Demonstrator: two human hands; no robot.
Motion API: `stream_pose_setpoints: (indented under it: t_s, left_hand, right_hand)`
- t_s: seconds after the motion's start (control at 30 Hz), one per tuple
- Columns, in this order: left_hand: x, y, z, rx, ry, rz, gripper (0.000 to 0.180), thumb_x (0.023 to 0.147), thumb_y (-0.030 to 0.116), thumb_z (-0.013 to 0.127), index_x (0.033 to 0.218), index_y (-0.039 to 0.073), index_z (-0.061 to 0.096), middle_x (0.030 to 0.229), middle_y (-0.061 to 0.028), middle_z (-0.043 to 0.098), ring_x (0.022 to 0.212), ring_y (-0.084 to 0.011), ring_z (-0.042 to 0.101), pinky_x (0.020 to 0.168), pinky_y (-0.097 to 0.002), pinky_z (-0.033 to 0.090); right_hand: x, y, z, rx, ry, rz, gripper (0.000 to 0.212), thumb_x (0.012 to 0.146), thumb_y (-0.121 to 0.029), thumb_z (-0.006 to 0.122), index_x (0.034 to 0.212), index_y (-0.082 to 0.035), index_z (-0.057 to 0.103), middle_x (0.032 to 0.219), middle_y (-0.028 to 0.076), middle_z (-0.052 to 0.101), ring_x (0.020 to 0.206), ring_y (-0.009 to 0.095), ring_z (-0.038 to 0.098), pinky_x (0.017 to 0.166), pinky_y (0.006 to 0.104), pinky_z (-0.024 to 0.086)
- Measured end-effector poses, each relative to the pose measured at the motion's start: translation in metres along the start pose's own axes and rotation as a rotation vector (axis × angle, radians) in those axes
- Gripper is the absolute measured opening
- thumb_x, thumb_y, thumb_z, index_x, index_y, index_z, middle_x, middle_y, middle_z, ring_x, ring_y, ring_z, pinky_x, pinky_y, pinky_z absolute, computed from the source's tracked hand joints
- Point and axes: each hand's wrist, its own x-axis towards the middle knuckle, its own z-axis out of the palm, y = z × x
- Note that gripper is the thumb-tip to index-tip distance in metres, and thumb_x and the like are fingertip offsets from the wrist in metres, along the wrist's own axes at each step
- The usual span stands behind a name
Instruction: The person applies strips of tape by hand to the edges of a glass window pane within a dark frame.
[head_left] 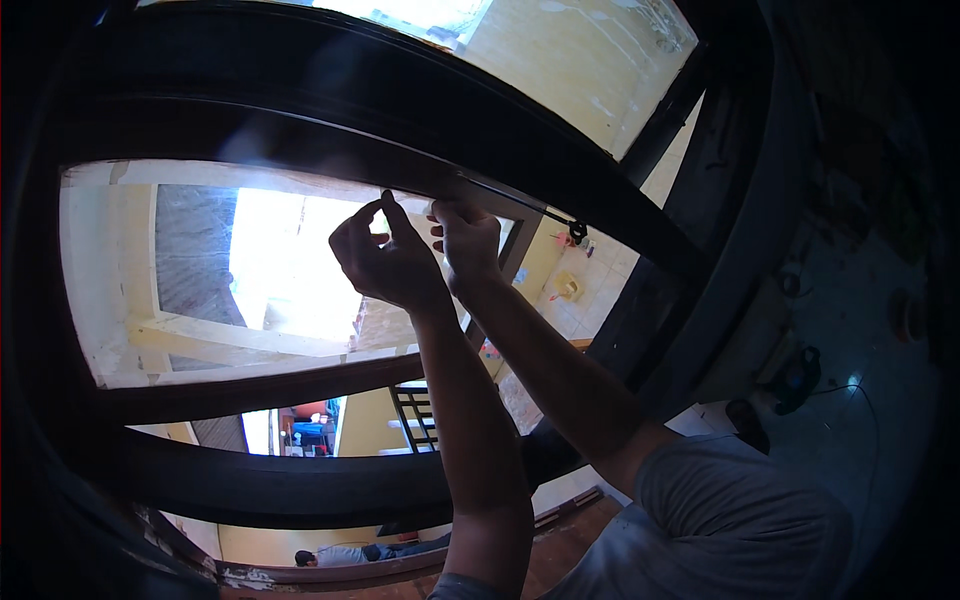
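Both my arms are raised to a dark wooden window sash [290, 130] that holds a glass pane [110, 250]. My left hand [385, 255] is closed in a pinch, thumb and forefinger meeting at the sash's inner edge. Whatever lies between those fingertips is too small to make out. Beside it on the right, my right hand [468, 240] is closed with curled fingers against the same bar. Its grip hides what it holds, if anything. A thin metal rod [520, 203] runs along the bar just right of this hand, ending near a small dark fitting [577, 232].
Dark frame beams [400, 70] cross above, and a curved lower beam [300, 490] passes below the sash. At the right, a dark green tool with a cord [797, 380] lies on the tiled floor [850, 430]. Another person [350, 553] appears through the lower opening.
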Motion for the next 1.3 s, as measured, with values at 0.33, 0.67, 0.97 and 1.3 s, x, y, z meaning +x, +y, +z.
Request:
stream_pose_setpoints:
  t_s: [0.33,0.67,0.97,1.3]
  left_hand:
    - [0.000,-0.001,-0.002,0.012,-0.018,-0.030,0.020,0.088,0.025,0.089,0.084,0.011,0.075,0.084,0.0000,0.065,0.069,-0.0114,0.058,0.056,-0.0301,0.044]
    - [0.001,0.007,-0.001,0.018,-0.008,-0.073,0.023,0.085,0.023,0.092,0.081,0.011,0.073,0.082,0.0024,0.067,0.066,-0.0110,0.054,0.058,-0.0288,0.043]
    - [-0.001,0.003,0.000,0.007,0.001,-0.046,0.021,0.086,0.019,0.091,0.083,0.010,0.072,0.081,0.0025,0.066,0.066,-0.0114,0.053,0.059,-0.0297,0.044]
    - [0.000,0.003,0.003,-0.037,0.035,0.006,0.021,0.085,0.016,0.090,0.082,0.010,0.070,0.080,0.0024,0.065,0.065,-0.0123,0.051,0.059,-0.0303,0.043]
  right_hand:
    - [0.002,0.008,0.002,-0.012,-0.004,-0.031,0.015,0.094,-0.020,0.076,0.097,-0.006,0.074,0.090,0.003,0.074,0.079,0.013,0.066,0.068,0.0309,0.052]
    - [0.005,0.009,0.001,-0.025,0.035,-0.040,0.018,0.099,-0.021,0.077,0.102,-0.004,0.073,0.090,0.005,0.074,0.079,0.013,0.068,0.070,0.0315,0.055]
    - [-0.011,0.003,-0.003,0.112,0.024,-0.029,0.014,0.096,-0.015,0.080,0.102,-0.006,0.071,0.093,0.004,0.073,0.087,0.014,0.072,0.080,0.0316,0.058]
    - [-0.015,0.002,-0.006,0.122,0.013,0.040,0.016,0.092,-0.015,0.082,0.104,-0.009,0.072,0.097,0.003,0.074,0.090,0.015,0.072,0.084,0.0334,0.055]
